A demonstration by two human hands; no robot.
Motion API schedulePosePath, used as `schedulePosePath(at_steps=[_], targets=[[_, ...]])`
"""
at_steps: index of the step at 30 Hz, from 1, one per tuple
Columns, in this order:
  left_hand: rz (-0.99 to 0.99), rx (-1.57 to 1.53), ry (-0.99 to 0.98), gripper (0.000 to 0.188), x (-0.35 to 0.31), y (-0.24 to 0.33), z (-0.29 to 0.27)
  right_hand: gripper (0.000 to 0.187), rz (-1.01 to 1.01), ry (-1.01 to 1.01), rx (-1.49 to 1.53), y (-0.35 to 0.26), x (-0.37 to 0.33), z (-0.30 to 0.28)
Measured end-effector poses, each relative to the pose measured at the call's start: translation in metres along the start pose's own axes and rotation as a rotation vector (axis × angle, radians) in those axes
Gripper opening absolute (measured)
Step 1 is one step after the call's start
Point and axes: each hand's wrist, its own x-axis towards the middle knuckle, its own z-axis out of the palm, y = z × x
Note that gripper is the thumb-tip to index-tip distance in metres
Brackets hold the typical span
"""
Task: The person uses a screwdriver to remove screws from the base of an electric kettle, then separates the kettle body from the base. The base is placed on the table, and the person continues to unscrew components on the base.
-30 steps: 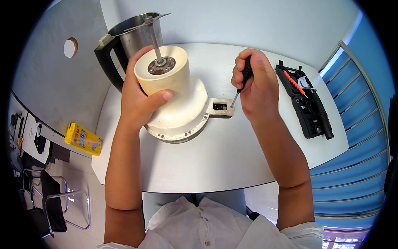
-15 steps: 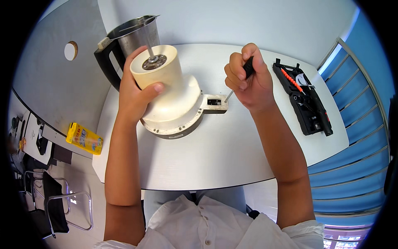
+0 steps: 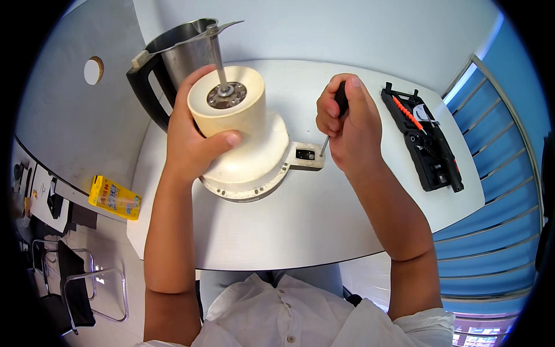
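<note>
My left hand (image 3: 193, 139) is wrapped round the neck of a cream soymilk maker head (image 3: 245, 156), which is upside down over the white table. A metal shaft with a bent blade (image 3: 218, 55) rises from the neck. From the head's right side sticks out a flat tab (image 3: 306, 155) with a dark rectangular socket. In my right hand (image 3: 354, 130) is a screwdriver (image 3: 341, 99), its black handle inside my closed fingers. Its thin shank slants down to the outer end of the tab, where the tip meets a small hole or screw.
Behind my left hand stands a steel jug (image 3: 185, 61) with a black handle. An open black tool case (image 3: 430, 153) lies at the table's right, holding an orange spiral piece. A yellow packet (image 3: 114, 198) is at the left edge. A metal railing (image 3: 514, 124) runs beyond the table's right.
The soymilk maker head has shifted slightly right and tilted, with its blade now higher. My right hand has lowered a little, and the screwdriver stands more upright on the tab.
</note>
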Motion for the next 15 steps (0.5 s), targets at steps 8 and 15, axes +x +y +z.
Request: schedulePosePath(at_steps=[8, 15], targets=[[0.013, 0.015, -0.018, 0.096, 0.002, -0.002, -0.001, 0.033, 0.223, -0.708, 0.236, 0.003, 0.022, -0.024], [-0.019, -0.027, 0.022, 0.097, 0.003, -0.006, -0.007, 0.026, -0.039, -0.433, 0.148, 0.006, 0.019, -0.025]])
